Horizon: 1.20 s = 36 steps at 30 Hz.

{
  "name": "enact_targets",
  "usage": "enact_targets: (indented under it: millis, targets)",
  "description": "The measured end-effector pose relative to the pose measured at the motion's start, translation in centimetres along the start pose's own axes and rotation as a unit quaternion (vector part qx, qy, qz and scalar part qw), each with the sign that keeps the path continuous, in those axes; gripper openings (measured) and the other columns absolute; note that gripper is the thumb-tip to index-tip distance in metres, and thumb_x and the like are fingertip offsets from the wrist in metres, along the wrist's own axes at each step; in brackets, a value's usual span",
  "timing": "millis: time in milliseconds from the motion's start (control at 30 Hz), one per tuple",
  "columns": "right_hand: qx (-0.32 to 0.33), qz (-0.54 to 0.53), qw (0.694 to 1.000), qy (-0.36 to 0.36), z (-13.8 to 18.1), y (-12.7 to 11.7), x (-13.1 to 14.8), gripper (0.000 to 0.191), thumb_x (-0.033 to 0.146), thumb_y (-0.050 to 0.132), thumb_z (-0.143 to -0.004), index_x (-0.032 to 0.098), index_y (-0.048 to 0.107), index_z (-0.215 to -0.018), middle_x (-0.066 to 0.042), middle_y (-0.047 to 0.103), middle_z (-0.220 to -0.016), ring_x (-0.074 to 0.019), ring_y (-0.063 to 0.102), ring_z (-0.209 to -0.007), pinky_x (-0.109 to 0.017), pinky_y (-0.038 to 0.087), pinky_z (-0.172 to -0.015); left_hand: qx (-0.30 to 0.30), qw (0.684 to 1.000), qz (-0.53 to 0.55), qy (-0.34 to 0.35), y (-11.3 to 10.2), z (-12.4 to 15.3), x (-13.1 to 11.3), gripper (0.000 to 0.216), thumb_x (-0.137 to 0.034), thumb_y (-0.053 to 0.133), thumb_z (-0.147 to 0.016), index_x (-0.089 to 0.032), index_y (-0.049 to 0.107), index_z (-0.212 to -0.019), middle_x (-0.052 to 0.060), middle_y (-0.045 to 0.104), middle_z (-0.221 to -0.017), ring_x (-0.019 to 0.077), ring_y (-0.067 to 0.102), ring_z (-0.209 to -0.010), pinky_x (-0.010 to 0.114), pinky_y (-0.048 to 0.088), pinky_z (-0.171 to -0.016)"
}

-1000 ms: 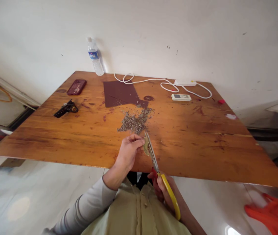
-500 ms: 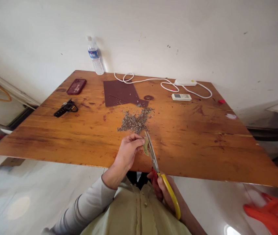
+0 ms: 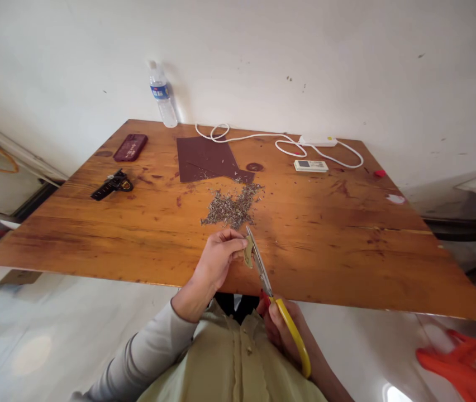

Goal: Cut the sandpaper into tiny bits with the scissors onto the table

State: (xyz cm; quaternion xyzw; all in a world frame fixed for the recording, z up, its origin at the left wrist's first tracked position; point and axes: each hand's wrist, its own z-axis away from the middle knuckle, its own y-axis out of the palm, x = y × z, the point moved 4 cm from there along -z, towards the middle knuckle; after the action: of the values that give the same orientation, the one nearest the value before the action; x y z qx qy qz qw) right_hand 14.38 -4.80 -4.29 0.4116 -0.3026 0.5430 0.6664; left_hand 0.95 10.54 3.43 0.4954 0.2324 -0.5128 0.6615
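Note:
Between the thumb and fingers of my left hand (image 3: 217,259) is a small olive-tan piece of card or paper (image 3: 248,252). My right hand (image 3: 283,324) is wrapped around the yellow and red handles of a pair of scissors (image 3: 264,274). The blades point away from me, nearly together, and lie along the right edge of the piece. Just beyond my hands, a heap of fine brownish clippings (image 3: 232,206) is spread on the wooden table (image 3: 347,245). Some of my right fingers are hidden behind the handles.
Behind the clippings lies a dark maroon sheet (image 3: 204,159). A plastic bottle (image 3: 162,100), a maroon phone case (image 3: 131,147) and a black strap-like object (image 3: 113,185) are on the left. Toward the back right are a white power strip (image 3: 317,141) with its cable and a remote control (image 3: 310,166).
The scissor blades have come closer together along the piece's edge. My left hand stays in nearly the same place, still pinching the piece.

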Motion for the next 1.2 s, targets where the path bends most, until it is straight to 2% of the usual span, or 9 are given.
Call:
enact_targets:
  millis: [100, 233, 467, 600, 733, 867, 967, 1100, 1200]
  targets:
    - [0.002, 0.007, 1.000, -0.003, 0.0, 0.1, 0.1, 0.080, 0.101, 0.063, -0.078, 0.022, 0.066, -0.089, 0.012, 0.032, -0.053, -0.0097, 0.021, -0.047, -0.025, 0.020, -0.045, 0.008, 1.000, 0.000, -0.003, 0.0, 0.0, 0.0, 0.024, -0.024, 0.090, -0.051, -0.017, 0.068, -0.056, -0.002, 0.063, -0.059, 0.0097, 0.054, -0.056, 0.024, 0.049, -0.056]
    - [-0.009, 0.069, 0.998, -0.010, 0.0, -0.4, 0.9, 0.082, 0.100, 0.061, -0.081, 0.020, 0.069, -0.093, 0.009, 0.040, -0.059, -0.0117, 0.031, -0.051, -0.027, 0.026, -0.049, 0.014, 1.000, 0.006, -0.005, 0.0, 0.1, -0.2, 0.024, -0.023, 0.090, -0.050, -0.017, 0.067, -0.055, -0.003, 0.060, -0.058, 0.0083, 0.050, -0.054, 0.023, 0.044, -0.053]
    - [0.012, 0.024, 1.000, 0.014, 0.5, -0.3, 1.6, 0.075, 0.097, 0.069, -0.079, 0.023, 0.063, -0.086, 0.014, 0.025, -0.056, -0.0095, 0.015, -0.050, -0.028, 0.016, -0.049, 0.016, 1.000, 0.001, -0.004, -0.2, 0.0, -0.3, 0.023, -0.021, 0.091, -0.050, -0.016, 0.070, -0.058, -0.001, 0.063, -0.061, 0.0090, 0.054, -0.057, 0.023, 0.046, -0.057]
    - [0.015, 0.040, 0.999, 0.011, 0.3, -0.3, 1.4, 0.078, 0.100, 0.064, -0.079, 0.022, 0.064, -0.087, 0.012, 0.032, -0.054, -0.0100, 0.022, -0.048, -0.028, 0.019, -0.048, 0.016, 1.000, 0.004, -0.011, -0.3, 0.0, -0.2, 0.023, -0.023, 0.091, -0.050, -0.016, 0.071, -0.059, 0.000, 0.063, -0.062, 0.0101, 0.055, -0.058, 0.024, 0.047, -0.059]
    - [0.006, 0.091, 0.995, -0.031, 0.1, -0.6, 1.6, 0.081, 0.099, 0.058, -0.084, 0.019, 0.069, -0.092, 0.008, 0.040, -0.057, -0.0125, 0.031, -0.051, -0.029, 0.025, -0.052, 0.029, 0.999, -0.004, -0.017, -0.2, -0.1, -0.3, 0.021, -0.021, 0.089, -0.051, -0.016, 0.070, -0.059, 0.001, 0.064, -0.064, 0.0113, 0.057, -0.060, 0.025, 0.048, -0.060]
    - [0.000, 0.117, 0.992, -0.036, 0.5, -0.9, 2.1, 0.080, 0.098, 0.057, -0.086, 0.020, 0.071, -0.093, 0.007, 0.040, -0.061, -0.0141, 0.033, -0.054, -0.030, 0.028, -0.053, 0.029, 0.999, -0.020, -0.009, -0.5, -0.2, -0.4, 0.018, -0.020, 0.086, -0.051, -0.016, 0.069, -0.055, 0.001, 0.061, -0.063, 0.0085, 0.050, -0.058, 0.023, 0.039, -0.056]
    - [-0.002, 0.099, 0.995, -0.021, 0.8, -0.8, 2.1, 0.079, 0.099, 0.059, -0.084, 0.021, 0.070, -0.091, 0.009, 0.035, -0.060, -0.0133, 0.027, -0.054, -0.030, 0.025, -0.052, 0.034, 0.999, -0.025, -0.007, -0.6, -0.2, -0.4, 0.016, -0.020, 0.086, -0.053, -0.016, 0.070, -0.056, 0.000, 0.059, -0.061, 0.0078, 0.046, -0.056, 0.023, 0.035, -0.053]
    - [0.006, 0.063, 0.998, 0.006, 0.7, -0.6, 1.5, 0.077, 0.098, 0.064, -0.081, 0.022, 0.066, -0.088, 0.012, 0.030, -0.058, -0.0112, 0.020, -0.052, -0.029, 0.021, -0.050, 0.034, 0.999, -0.017, -0.018, -0.6, -0.3, -0.4, 0.019, -0.020, 0.087, -0.050, -0.016, 0.070, -0.057, 0.001, 0.063, -0.064, 0.0085, 0.052, -0.058, 0.022, 0.040, -0.056]
    - [0.009, 0.080, 0.997, 0.001, 0.5, -0.7, 1.4, 0.080, 0.100, 0.059, -0.082, 0.021, 0.068, -0.092, 0.010, 0.035, -0.058, -0.0123, 0.026, -0.052, -0.030, 0.024, -0.051, 0.039, 0.999, -0.007, -0.024, -0.5, -0.4, -0.3, 0.021, -0.019, 0.089, -0.050, -0.016, 0.071, -0.059, 0.002, 0.066, -0.068, 0.0106, 0.058, -0.062, 0.023, 0.046, -0.059]
